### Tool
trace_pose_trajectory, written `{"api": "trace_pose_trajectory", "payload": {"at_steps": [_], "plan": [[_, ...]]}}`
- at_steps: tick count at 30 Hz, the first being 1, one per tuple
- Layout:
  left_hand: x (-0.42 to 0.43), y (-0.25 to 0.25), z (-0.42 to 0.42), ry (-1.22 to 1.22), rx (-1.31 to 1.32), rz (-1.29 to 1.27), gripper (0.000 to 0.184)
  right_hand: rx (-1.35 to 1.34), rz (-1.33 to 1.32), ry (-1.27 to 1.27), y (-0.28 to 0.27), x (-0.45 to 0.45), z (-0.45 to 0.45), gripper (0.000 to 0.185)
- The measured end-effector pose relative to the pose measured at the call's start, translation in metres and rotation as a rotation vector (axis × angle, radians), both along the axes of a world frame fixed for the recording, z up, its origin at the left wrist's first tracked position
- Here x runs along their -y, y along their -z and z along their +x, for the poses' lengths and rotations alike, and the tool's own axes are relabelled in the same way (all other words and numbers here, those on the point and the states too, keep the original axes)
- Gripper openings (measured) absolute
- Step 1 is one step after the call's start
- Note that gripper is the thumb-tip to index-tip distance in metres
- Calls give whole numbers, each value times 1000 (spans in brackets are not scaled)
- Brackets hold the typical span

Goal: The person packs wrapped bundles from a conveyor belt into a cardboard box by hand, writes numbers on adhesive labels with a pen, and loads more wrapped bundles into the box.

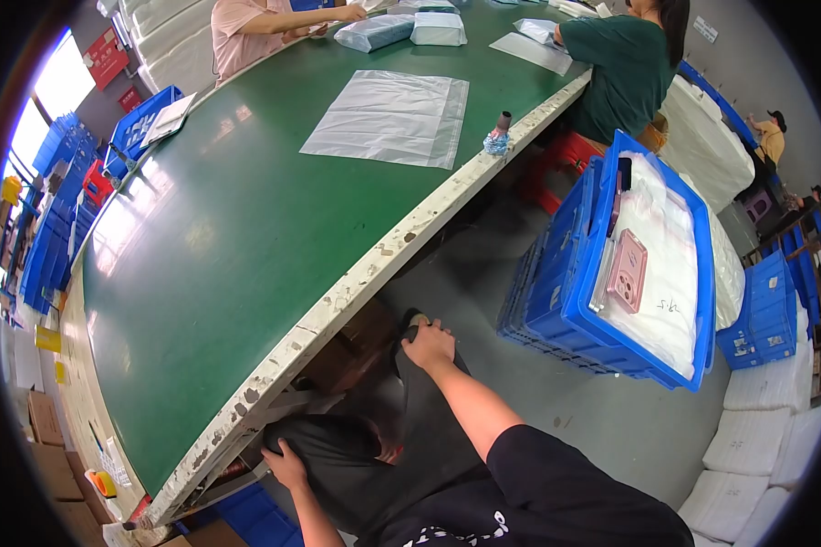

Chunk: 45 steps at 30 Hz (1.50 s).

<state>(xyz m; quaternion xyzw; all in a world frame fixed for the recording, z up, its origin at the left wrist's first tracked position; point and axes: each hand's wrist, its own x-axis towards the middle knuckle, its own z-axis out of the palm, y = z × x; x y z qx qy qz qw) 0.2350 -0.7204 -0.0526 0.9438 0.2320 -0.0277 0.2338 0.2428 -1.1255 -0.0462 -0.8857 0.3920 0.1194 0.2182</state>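
My left hand (285, 463) rests on one knee of my dark trousers (374, 474), its fingers laid over the cloth with no object in them. On the other knee lies my right hand (429, 345), fingers spread and also without an object. In front of me stretches a large green-topped table (237, 264) with a chipped white edge. A flat clear plastic bag (388, 118) lies on it, beyond the reach of both hands. Near the edge stands a small bottle-like item (497, 135) with a dark top and bluish wrapping.
On my right, a blue crate (570, 296) holds white packaging (657, 283) and a pink phone (628, 271). Two people (625, 73) (246, 36) handle plastic-wrapped packs (374, 33) at the table's far end. White stacks (748, 438) line the right side.
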Motion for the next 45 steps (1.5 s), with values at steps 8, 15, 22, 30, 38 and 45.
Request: {"api": "trace_pose_trajectory", "payload": {"at_steps": [8,15,22,30,38,45], "plan": [[-3,4,-1,6,8,12,73,-47,99,11,-2,3,2,68],[-3,4,0,7,8,0,73,-29,57,5,0,1,1,66],[-3,6,0,4,16,-6,72,-21,29,0,-1,1,1,64],[-4,8,0,16,42,-9,71,-24,28,-1,-5,1,0,64],[0,0,0,7,21,-2,69,-35,81,4,-3,2,2,67],[5,-5,-1,-6,10,5,70,-42,86,0,-5,3,2,67]]}}
